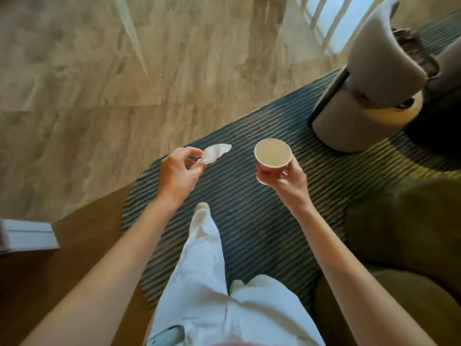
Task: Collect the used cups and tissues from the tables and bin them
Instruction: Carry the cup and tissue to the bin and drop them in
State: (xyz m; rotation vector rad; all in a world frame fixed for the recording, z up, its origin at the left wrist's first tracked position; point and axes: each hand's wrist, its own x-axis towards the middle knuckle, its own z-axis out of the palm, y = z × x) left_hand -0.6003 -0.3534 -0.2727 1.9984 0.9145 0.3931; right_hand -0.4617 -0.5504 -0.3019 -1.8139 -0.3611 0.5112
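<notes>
A crumpled white tissue hangs in the air at centre frame, pinched between the fingertips of my left hand. To its right my right hand grips a pinkish paper cup from below, holding it upright with its pale inside showing. Both hands are held out in front of me over a dark striped rug. No bin is in view.
A grey upholstered armchair stands on the rug at upper right. An olive sofa or pouf fills the lower right. Pale wood-look floor spreads left and ahead. A white box-like object sits at the left edge. My white-trousered legs step forward.
</notes>
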